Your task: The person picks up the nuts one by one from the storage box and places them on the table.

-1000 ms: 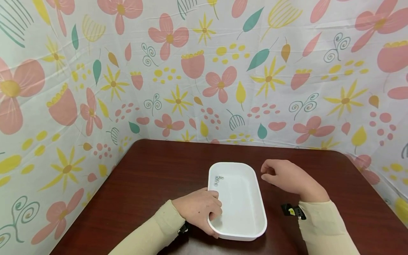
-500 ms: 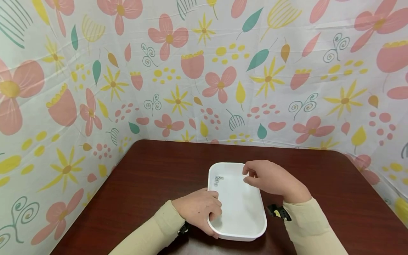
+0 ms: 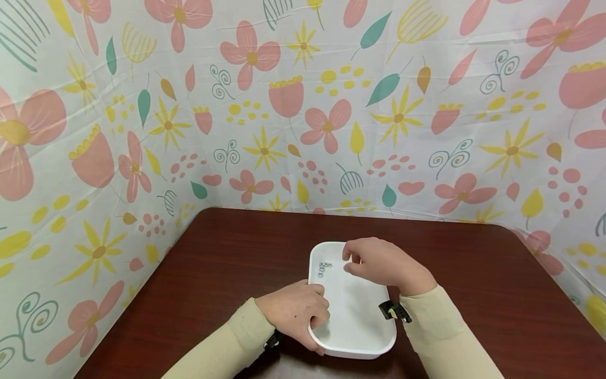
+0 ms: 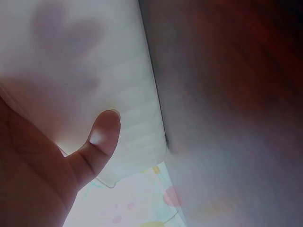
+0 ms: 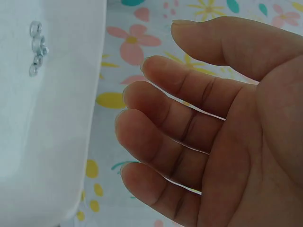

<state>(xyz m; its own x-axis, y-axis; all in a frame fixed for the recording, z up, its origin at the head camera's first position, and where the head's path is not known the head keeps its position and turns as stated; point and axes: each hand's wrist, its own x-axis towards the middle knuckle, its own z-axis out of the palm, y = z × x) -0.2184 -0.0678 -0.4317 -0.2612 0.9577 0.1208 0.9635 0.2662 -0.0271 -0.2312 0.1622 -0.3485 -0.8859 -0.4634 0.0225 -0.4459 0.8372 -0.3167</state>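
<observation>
A white rectangular tray (image 3: 355, 323) with rounded corners rests on the table. My left hand (image 3: 295, 310) grips its left wall, fingers curled over the rim; in the left wrist view the thumb (image 4: 105, 135) lies against the outer wall (image 4: 135, 90). Several small shiny metal pieces, apparently nuts (image 3: 323, 268), are clustered in the tray's far left part. My right hand (image 3: 383, 263) hovers over the far right of the tray, to the right of the nuts. In the right wrist view its fingers (image 5: 163, 137) are loosely bent, with nothing between them and the thumb.
The dark reddish-brown table (image 3: 227, 263) extends around the tray. Behind it and on the left hangs a white cloth (image 3: 303, 121) printed with flowers and leaves. A black strap (image 3: 395, 311) on my right wrist overlaps the tray's right rim.
My right hand has moved left, from beside the tray to over its far right part. The left hand, tray and nuts have stayed in place.
</observation>
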